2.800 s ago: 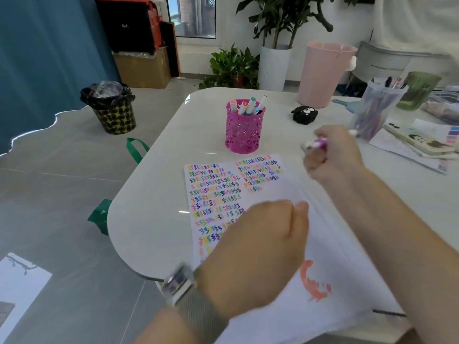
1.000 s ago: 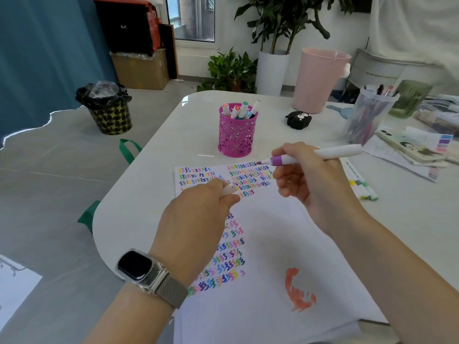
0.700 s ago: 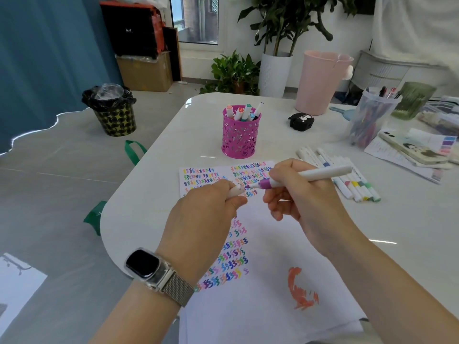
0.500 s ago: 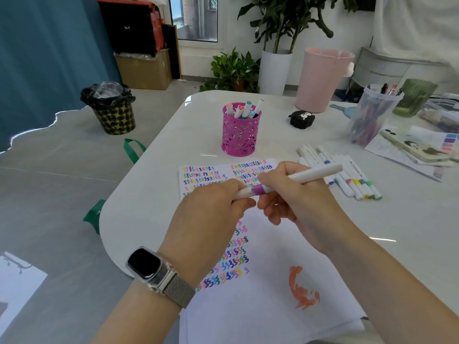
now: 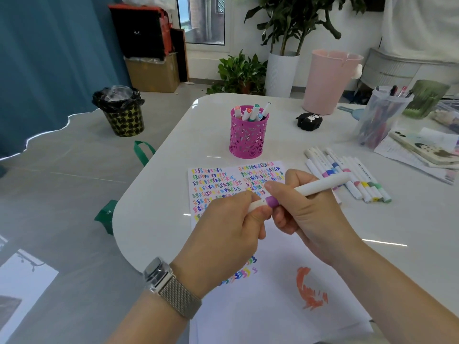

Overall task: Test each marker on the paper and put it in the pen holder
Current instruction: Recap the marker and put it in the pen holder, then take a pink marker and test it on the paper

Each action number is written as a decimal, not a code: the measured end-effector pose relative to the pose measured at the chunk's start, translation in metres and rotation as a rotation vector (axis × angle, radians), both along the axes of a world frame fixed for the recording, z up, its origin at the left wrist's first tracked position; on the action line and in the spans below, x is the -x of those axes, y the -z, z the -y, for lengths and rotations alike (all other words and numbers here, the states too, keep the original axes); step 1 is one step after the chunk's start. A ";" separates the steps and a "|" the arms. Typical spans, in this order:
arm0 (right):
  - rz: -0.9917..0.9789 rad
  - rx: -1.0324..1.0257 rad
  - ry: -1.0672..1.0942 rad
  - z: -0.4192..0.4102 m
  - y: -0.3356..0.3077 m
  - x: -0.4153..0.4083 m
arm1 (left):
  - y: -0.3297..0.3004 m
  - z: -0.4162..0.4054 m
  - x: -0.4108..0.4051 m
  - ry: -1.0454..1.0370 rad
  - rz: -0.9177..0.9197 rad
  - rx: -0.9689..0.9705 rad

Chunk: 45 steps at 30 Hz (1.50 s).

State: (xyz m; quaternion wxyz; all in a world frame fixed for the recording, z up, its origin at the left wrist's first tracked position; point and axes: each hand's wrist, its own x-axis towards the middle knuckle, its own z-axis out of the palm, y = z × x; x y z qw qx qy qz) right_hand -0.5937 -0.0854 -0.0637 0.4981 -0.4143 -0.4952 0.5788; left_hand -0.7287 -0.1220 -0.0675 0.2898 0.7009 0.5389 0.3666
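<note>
White and glossy, the rounded table [image 5: 159, 214] fills the middle of the frame, with potted plants, a pink bin and a black-bagged wastebasket on the floor behind it. Both hands meet above the paper [image 5: 273, 281], which lies at centre and lower centre, its upper part covered in rows of small coloured squiggles.

The right hand [image 5: 310, 217] is wrapped around the barrel of a white marker [image 5: 320, 187] with a purple band. The left hand [image 5: 228, 232] pinches the marker's white cap end [image 5: 254, 206] between thumb and fingers. The cap looks seated or nearly so; I cannot tell whether a gap remains.

The marker's long axis runs from lower left to upper right, capped end pointing left. The pink pen holder [image 5: 248, 137] stands upper centre, beyond the paper and well apart from the hands, already holding several markers. It lies up and slightly left of the marker, so the right hand, which grips the barrel, would likely swing the marker upright to drop it in.

A row of untested markers [image 5: 352, 175] lies just right of the paper, nearer the right hand.
</note>
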 end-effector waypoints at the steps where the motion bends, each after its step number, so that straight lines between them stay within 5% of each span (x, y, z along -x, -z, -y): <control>1: -0.014 0.018 -0.001 0.002 0.002 0.000 | 0.001 0.001 0.000 0.002 -0.020 -0.006; 13: 0.176 -0.067 0.080 -0.024 -0.001 0.003 | 0.001 -0.011 -0.011 -0.219 0.131 -0.077; 15: 0.329 -0.277 0.215 -0.029 -0.006 -0.005 | -0.005 -0.017 -0.007 -0.236 0.120 -0.047; 18: 0.871 -0.870 0.098 -0.024 -0.002 -0.017 | -0.007 -0.016 0.000 -0.194 0.034 0.002; 20: 1.177 -1.049 0.123 -0.019 0.012 -0.016 | -0.005 -0.014 0.003 -0.184 -0.013 -0.015; 23: 1.204 -1.125 0.219 -0.022 0.025 -0.006 | -0.004 -0.013 0.006 -0.142 -0.096 -0.013; 26: 1.116 -1.067 0.076 -0.043 0.021 0.000 | -0.009 -0.012 0.013 -0.188 0.042 0.039; 28: 0.860 -0.859 0.156 -0.065 -0.002 0.000 | -0.012 -0.015 0.020 -0.274 0.056 0.050; 32: 0.329 -0.735 0.482 -0.123 -0.062 0.003 | -0.007 -0.023 0.034 -0.381 -0.399 0.013; 34: 0.410 -0.636 0.506 -0.153 -0.070 0.010 | -0.002 -0.026 0.034 -0.356 -0.541 0.047; 38: 0.862 -0.387 0.202 -0.183 -0.053 0.019 | 0.003 -0.030 0.036 -0.297 -0.650 0.171; 42: 0.740 -0.451 0.462 -0.156 -0.040 -0.014 | 0.009 -0.028 0.038 -0.213 -0.810 0.313; 45: 0.984 -0.454 0.542 -0.120 0.000 -0.062 | 0.010 -0.027 0.036 -0.175 -0.883 0.335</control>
